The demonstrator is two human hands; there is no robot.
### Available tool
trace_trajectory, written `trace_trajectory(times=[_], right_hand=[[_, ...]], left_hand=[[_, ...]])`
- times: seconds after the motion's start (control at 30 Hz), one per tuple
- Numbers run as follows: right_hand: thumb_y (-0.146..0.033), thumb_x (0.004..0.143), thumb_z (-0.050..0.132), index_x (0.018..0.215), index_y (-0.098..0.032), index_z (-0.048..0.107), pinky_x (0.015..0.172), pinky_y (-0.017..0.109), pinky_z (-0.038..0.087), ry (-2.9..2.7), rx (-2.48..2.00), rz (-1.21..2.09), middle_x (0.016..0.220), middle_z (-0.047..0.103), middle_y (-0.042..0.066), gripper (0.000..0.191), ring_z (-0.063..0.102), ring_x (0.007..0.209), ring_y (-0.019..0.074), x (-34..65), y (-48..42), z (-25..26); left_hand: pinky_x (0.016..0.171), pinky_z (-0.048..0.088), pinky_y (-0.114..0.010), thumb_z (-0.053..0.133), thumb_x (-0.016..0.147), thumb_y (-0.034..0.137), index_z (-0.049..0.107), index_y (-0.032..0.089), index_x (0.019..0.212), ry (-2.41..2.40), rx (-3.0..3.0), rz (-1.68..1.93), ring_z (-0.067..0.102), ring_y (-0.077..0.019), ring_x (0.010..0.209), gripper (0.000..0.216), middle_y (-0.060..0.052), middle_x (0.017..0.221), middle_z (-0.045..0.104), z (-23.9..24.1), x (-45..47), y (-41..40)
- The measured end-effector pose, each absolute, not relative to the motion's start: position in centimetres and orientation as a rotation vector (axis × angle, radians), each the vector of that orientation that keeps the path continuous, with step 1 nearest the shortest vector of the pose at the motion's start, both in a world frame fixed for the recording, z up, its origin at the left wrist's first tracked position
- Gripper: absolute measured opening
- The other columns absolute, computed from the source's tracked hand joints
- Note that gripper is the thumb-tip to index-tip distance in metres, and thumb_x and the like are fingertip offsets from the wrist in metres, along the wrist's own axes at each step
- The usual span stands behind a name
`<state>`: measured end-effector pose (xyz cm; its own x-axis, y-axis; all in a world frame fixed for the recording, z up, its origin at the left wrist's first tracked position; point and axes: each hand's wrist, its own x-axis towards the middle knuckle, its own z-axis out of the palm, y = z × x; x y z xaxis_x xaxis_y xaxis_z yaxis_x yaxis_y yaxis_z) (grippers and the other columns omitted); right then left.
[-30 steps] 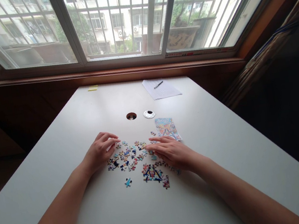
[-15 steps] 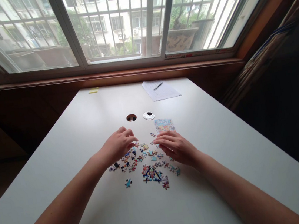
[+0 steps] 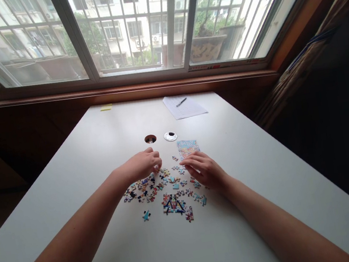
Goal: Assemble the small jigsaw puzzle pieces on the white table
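Note:
Several small colourful jigsaw pieces (image 3: 157, 188) lie scattered on the white table (image 3: 184, 243). A partly joined cluster (image 3: 174, 203) sits nearest me, and a lone blue piece (image 3: 146, 215) lies to its left. My left hand (image 3: 142, 165) hovers over the far edge of the pile with its fingertips pinched on a piece. Palm down on the right side of the pile, my right hand (image 3: 203, 170) has its fingers curled onto the pieces. Just beyond its fingertips lies the picture leaflet (image 3: 187, 146).
A round cable hole (image 3: 150, 139) and its loose white cap (image 3: 170, 136) sit beyond the pile. Farther back lie a sheet of paper (image 3: 184, 106) with a pen (image 3: 181, 102), and a yellow note (image 3: 106, 108). A window fills the far wall; a dark curtain hangs right.
My left hand has moved right and forward across the pile and its fingers have closed into a pinch. My right hand has shifted a little farther away, toward the leaflet.

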<state>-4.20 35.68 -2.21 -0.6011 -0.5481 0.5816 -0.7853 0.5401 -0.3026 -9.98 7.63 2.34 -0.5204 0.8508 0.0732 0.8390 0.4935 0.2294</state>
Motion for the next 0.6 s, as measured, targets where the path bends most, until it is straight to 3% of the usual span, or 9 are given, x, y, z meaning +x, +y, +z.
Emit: trace_trajectory(times=[0.37,0.6], right_hand=[[-0.016,0.097,0.053,0.116,-0.024,0.065,0.089,0.043,0.053,-2.367,1.084,0.762,0.102,0.072,0.007,0.024,0.062,0.096,0.0232,-4.22,35.83,-2.35],[-0.018,0.097,0.053,0.115,-0.024,0.066,0.087,0.043,0.054,-2.353,1.087,0.749,0.1,0.073,0.007,0.024,0.063,0.094,0.0231,-4.25,35.8,-2.38]], left_hand=[[0.07,0.043,-0.028,0.068,0.086,0.012,0.064,0.02,0.085,2.68,1.429,0.437,0.054,-0.0199,0.089,0.009,-0.002,0.087,0.065,1.52,-10.37,7.47],[0.076,0.047,-0.029,0.062,0.09,0.017,0.066,0.021,0.093,2.698,1.456,0.49,0.056,-0.0192,0.091,0.006,-0.004,0.094,0.064,1.31,-9.98,7.13]])
